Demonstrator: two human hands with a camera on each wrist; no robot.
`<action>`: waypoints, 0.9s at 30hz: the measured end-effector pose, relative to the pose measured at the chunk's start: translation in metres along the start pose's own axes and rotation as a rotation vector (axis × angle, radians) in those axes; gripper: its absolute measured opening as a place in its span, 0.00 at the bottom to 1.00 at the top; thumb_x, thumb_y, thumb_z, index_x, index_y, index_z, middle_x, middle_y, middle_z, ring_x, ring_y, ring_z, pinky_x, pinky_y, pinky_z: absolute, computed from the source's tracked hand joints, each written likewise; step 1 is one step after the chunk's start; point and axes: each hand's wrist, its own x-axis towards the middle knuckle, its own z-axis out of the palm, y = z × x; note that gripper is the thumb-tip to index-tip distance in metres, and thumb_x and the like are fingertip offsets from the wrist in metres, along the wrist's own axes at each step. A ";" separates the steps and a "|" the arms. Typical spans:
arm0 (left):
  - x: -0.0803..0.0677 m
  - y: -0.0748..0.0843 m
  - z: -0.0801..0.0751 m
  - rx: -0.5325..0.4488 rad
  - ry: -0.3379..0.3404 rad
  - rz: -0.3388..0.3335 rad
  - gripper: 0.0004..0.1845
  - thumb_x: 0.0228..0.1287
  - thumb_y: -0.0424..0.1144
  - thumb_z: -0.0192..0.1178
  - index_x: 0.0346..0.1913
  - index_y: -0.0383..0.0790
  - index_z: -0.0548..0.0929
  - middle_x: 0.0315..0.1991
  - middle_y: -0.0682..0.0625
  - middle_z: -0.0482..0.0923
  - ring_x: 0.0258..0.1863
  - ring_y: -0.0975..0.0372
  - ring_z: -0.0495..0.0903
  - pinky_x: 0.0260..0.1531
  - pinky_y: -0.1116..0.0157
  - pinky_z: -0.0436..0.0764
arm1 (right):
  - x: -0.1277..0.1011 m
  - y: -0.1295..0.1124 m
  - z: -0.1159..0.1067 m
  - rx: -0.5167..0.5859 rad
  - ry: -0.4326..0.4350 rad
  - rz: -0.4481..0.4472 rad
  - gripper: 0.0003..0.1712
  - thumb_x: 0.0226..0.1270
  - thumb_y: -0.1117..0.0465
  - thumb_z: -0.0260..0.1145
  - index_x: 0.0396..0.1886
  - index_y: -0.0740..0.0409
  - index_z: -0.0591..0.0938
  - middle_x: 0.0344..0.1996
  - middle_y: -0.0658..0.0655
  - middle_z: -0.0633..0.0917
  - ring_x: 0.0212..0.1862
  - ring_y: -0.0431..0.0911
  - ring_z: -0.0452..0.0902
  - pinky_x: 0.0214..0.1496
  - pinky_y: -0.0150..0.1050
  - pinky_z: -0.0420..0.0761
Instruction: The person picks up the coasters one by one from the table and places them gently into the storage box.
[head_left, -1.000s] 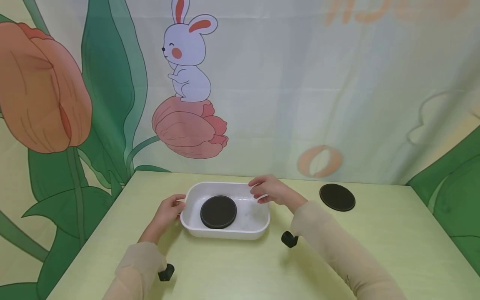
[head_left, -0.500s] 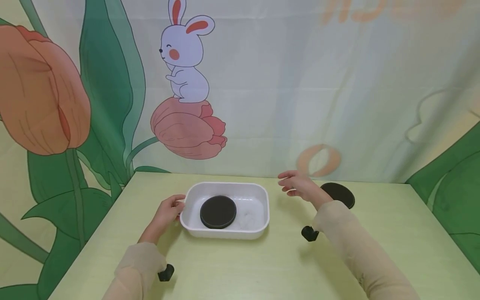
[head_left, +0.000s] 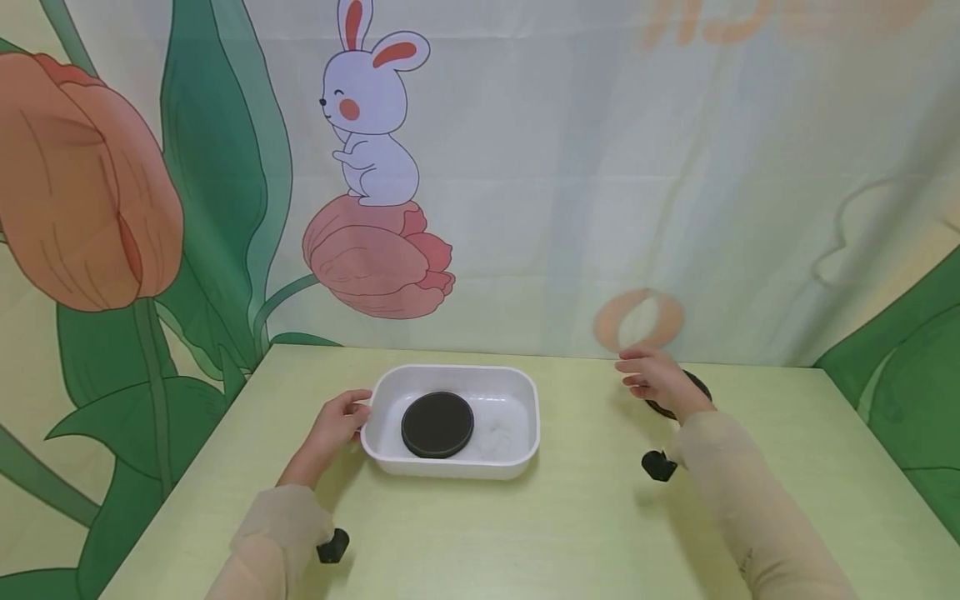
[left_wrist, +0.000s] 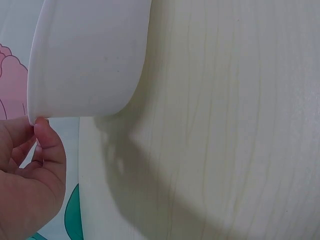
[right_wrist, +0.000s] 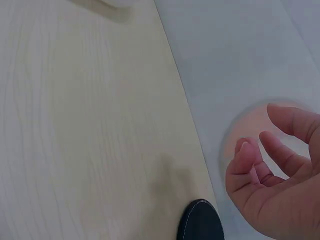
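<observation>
A white rectangular tray (head_left: pixel 450 468) with rounded corners sits on the table. Inside, left of its middle, lies a round black coaster (head_left: pixel 437 424); its thick edge may be a stack, I cannot tell. My left hand (head_left: pixel 333 425) pinches the tray's left rim between thumb and finger, plain in the left wrist view, where the tray's outer wall (left_wrist: pixel 90 55) shows. My right hand (head_left: pixel 660 383) hovers with loosely bent fingers, holding nothing. Partly hidden behind it is another black coaster (head_left: pixel 699 386) on the table; its stitched edge (right_wrist: pixel 201 222) shows in the right wrist view.
The pale wooden table (head_left: pixel 465 542) ends at the back against a printed curtain (head_left: pixel 525 208) with a rabbit and tulips. A black wrist-worn piece (head_left: pixel 333 546) hangs below the left sleeve, and a similar black piece (head_left: pixel 658 466) below the right.
My right hand has moved right, from above the tray's right end to beside the coaster on the table. My left hand and the tray have stayed in place.
</observation>
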 end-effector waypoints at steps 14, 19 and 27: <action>0.001 -0.001 -0.001 -0.018 -0.004 -0.003 0.19 0.65 0.32 0.46 0.59 0.35 0.66 0.43 0.38 0.71 0.32 0.60 0.72 0.26 0.70 0.74 | -0.003 0.027 -0.040 0.146 0.106 0.034 0.27 0.60 0.59 0.58 0.58 0.60 0.62 0.28 0.42 0.74 0.32 0.40 0.72 0.35 0.31 0.76; -0.001 0.001 0.000 -0.013 0.001 -0.008 0.19 0.65 0.32 0.46 0.59 0.35 0.66 0.44 0.38 0.71 0.34 0.57 0.73 0.27 0.70 0.73 | -0.003 0.036 -0.051 0.106 0.156 0.015 0.32 0.60 0.54 0.58 0.61 0.60 0.60 0.40 0.49 0.74 0.44 0.47 0.71 0.45 0.35 0.75; -0.001 0.000 -0.001 -0.010 0.005 -0.002 0.19 0.65 0.32 0.46 0.58 0.34 0.66 0.44 0.38 0.71 0.32 0.59 0.73 0.27 0.70 0.73 | -0.003 0.051 -0.062 -0.035 0.162 -0.064 0.42 0.62 0.47 0.54 0.67 0.64 0.48 0.67 0.65 0.48 0.67 0.59 0.43 0.65 0.53 0.53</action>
